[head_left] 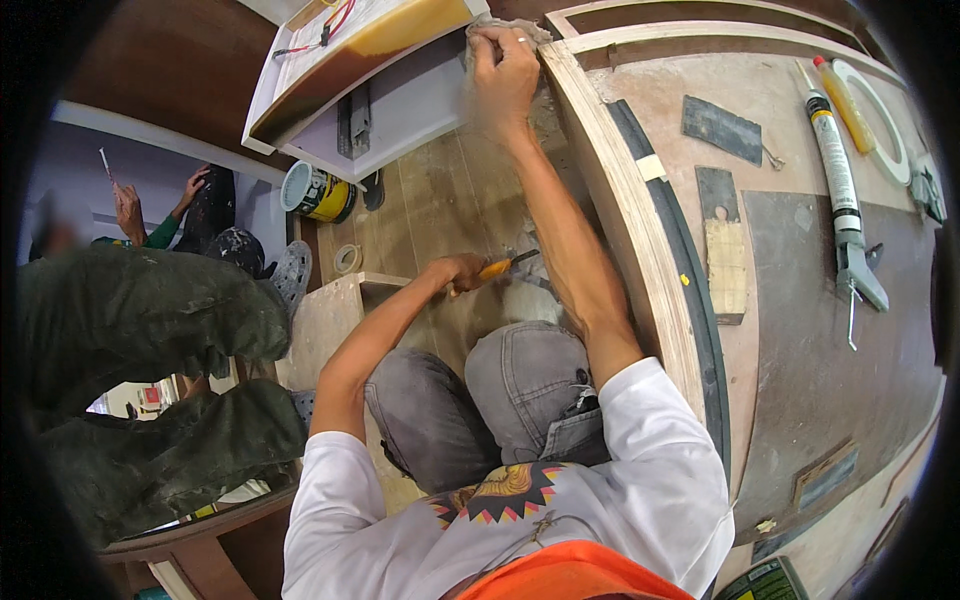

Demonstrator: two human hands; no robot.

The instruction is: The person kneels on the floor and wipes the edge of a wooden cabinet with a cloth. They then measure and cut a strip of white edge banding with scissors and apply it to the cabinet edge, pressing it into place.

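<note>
My left hand (pixel 462 272) is closed round an orange-handled tool (pixel 495 270), held low over the floor in front of my knees. Its narrow dark end points right; I cannot make out the exact kind. Stretched far forward, my right hand (pixel 508 75) grips a crumpled greyish rag (pixel 528 32). The rag lies against the corner where a white drawer-like box (pixel 420 125) meets a raw wooden frame (pixel 610 170). Below my right forearm, pale scraps (pixel 530 262) are scattered on the wood-plank floor (pixel 425 200).
A roll of tape (pixel 348 259) and a yellow-and-black bucket (pixel 322 192) stand on the left. Another person's dark trousered legs (pixel 150 310) fill the left side. On the right panel lie a caulking gun (pixel 845 205), a dark scraper plate (pixel 722 130) and a wood-handled float (pixel 724 260).
</note>
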